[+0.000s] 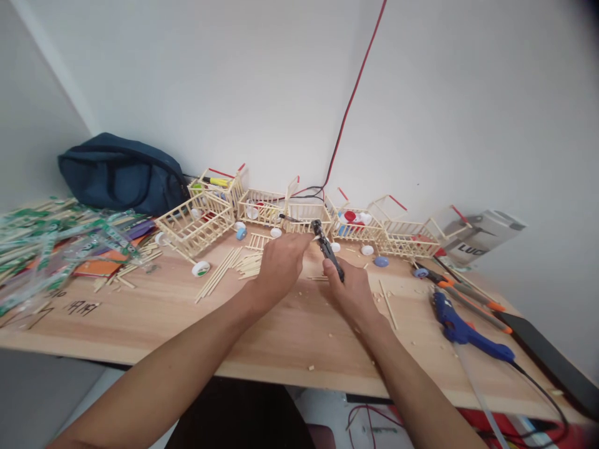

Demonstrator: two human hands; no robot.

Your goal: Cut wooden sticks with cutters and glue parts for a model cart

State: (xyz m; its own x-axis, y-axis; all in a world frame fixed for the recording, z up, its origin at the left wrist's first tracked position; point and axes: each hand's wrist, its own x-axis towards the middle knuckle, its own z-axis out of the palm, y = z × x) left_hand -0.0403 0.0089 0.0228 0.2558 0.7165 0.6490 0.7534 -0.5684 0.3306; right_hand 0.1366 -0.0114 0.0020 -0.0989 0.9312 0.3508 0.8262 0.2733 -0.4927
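Note:
My right hand (350,290) is wrapped round a dark metal multi-tool (330,249), its head pointing up and away from me. Close beside the tool's head, my left hand (283,262) is closed in a pinch. A pale sliver, like the end of a thin wooden stick, shows at its fingertips; most of it is hidden. Just beyond both hands stands a small stick-built cart (306,215). Left of my left hand lie cut wooden sticks (248,265) and a small ladder-like stick panel (259,242).
More stick carts (196,224) with bottle-cap wheels line the wall. A blue glue gun (468,330) and orange-handled pliers (477,302) lie at right, near a dark flat slab (547,355). At left are a navy bag (124,174) and heaped stick packets (51,249).

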